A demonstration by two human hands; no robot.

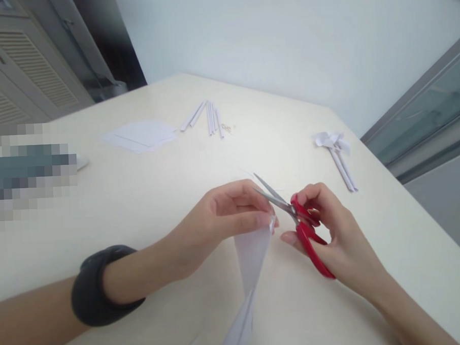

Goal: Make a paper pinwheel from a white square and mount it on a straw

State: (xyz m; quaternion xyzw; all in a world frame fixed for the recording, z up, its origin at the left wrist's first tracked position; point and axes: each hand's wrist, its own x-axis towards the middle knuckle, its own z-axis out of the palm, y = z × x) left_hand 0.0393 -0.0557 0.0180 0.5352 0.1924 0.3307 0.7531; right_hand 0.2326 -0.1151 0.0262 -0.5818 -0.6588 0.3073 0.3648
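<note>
My left hand (239,207) pinches the upper corner of a folded sheet of white paper (252,258), which hangs down toward the table's front edge. In my right hand (331,224) is a pair of scissors (309,235) with red handles, fingers and thumb at the loops. The blades are parted and point up and left, close beside the fingertips of my left hand. Thin slivers of paper (278,189) lie on the table just behind the blades.
Flat white sheets (144,133) lie at the back left, beside several rolled paper sticks (211,117) and a few small tan bits (227,128). Two paper pinwheels (337,147) on sticks rest at the right. A wall borders the white table (289,139) behind. A blurred-out patch covers the left edge.
</note>
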